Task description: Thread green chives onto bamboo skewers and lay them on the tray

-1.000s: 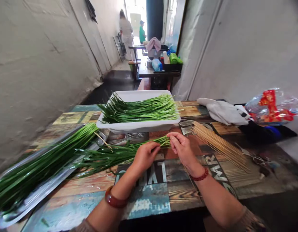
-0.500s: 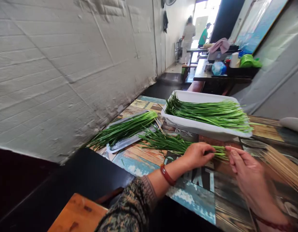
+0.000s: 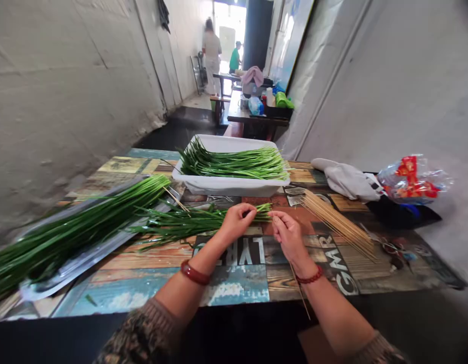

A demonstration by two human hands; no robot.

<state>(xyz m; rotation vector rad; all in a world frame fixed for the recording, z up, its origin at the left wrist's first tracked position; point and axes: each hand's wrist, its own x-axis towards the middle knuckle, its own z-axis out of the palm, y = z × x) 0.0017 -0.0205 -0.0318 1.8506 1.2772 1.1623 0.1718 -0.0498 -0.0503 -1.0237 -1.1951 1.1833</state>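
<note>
My left hand [image 3: 238, 221] is closed over the pale stem ends of a bunch of garlic chives [image 3: 181, 222] lying on the table. Close to its right, my right hand [image 3: 289, 233] pinches a thin bamboo skewer [image 3: 301, 293], whose long end slants down past the wrist toward the table's front edge. The skewer's tip, by the stem ends, is too small to make out. A white tub [image 3: 230, 188] behind my hands holds many more chives [image 3: 234, 164]. On the left, a further heap of chives [image 3: 105, 217] lies on a plastic tray [image 3: 101, 258], with skewers beside the stems.
Loose bamboo skewers [image 3: 338, 222] lie fanned on the table's right. Beyond them are scissors [image 3: 393, 247], a grey cloth item [image 3: 347, 179] and a clear bag with red contents [image 3: 412, 179]. Walls flank both sides. Another table [image 3: 252, 114] and two people stand farther back.
My view has turned right, so the tub and tray appear farther left and the fanned skewers show fully. Both hands stay close together at the chive stem ends.
</note>
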